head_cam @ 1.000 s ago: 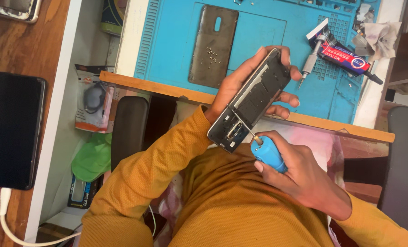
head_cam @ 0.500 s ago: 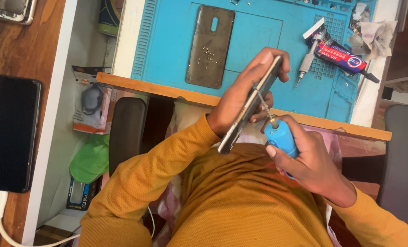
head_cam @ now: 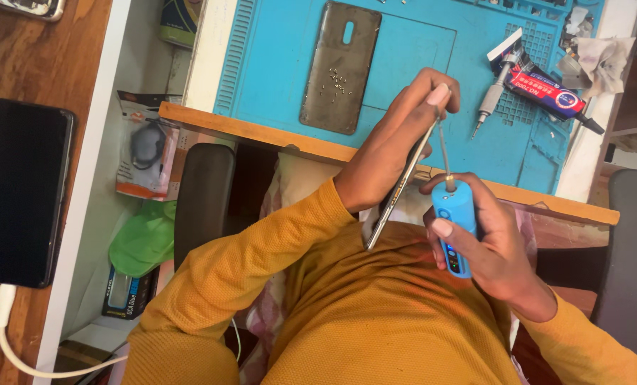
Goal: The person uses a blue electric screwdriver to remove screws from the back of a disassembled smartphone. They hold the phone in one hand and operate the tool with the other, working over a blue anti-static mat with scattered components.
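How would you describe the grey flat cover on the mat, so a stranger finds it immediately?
Start at the blue work mat. On its left half lies a grey back cover. Unlike the tools at the right, it is flat, has an oval hole, and carries tiny screws.

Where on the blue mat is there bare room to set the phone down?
The widest bare patch of the blue mat lies between the grey back cover, which carries loose screws, and the small screwdriver. A narrower strip runs left of the cover to the mat's ribbed edge. The top right corner is crowded: glue tube, crumpled tissue, small parts.
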